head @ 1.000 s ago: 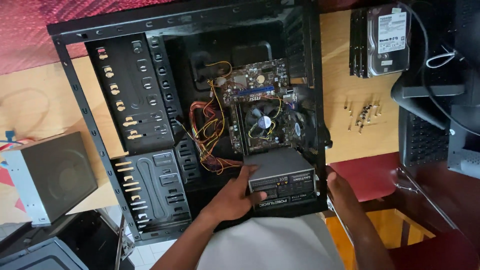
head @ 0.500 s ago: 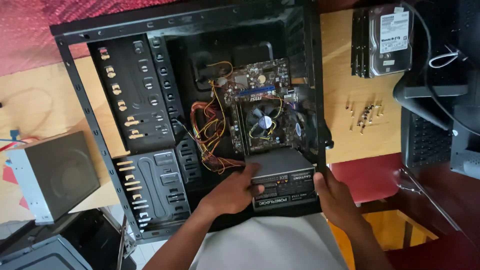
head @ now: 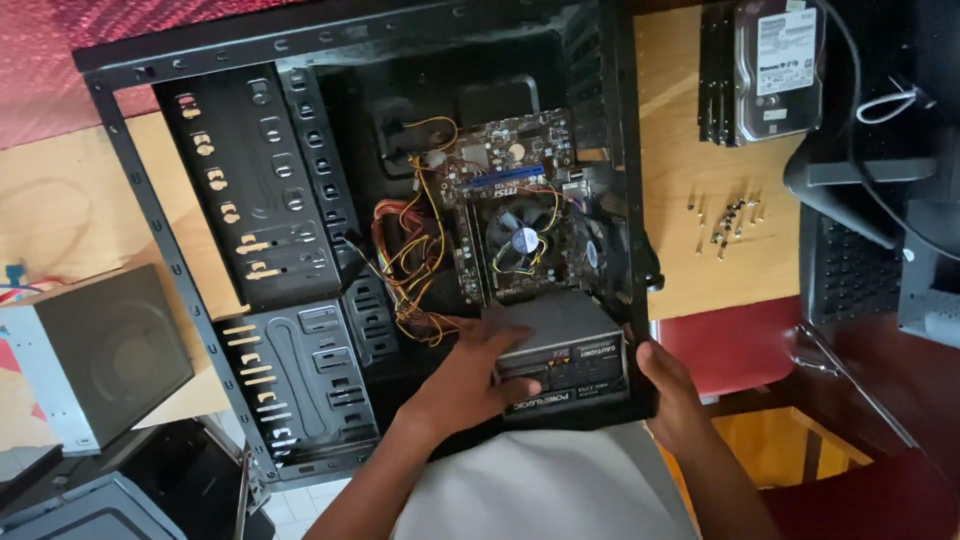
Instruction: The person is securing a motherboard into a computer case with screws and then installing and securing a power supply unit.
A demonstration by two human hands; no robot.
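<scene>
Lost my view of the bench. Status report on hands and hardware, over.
Left hand and right hand grip the grey box-shaped power supply at the open black computer case. Orange and yellow cable bundle lies beside it.

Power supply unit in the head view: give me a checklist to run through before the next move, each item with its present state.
1. Left hand on the power supply: ok, fingers over its near face.
2. Right hand at the unit's right edge: ok.
3. Unit inside the black case: ok, by the near wall.
4. Orange and yellow wires clear of the unit: cannot tell.
5. Loose screws on the table: ok, outside the case.
</scene>
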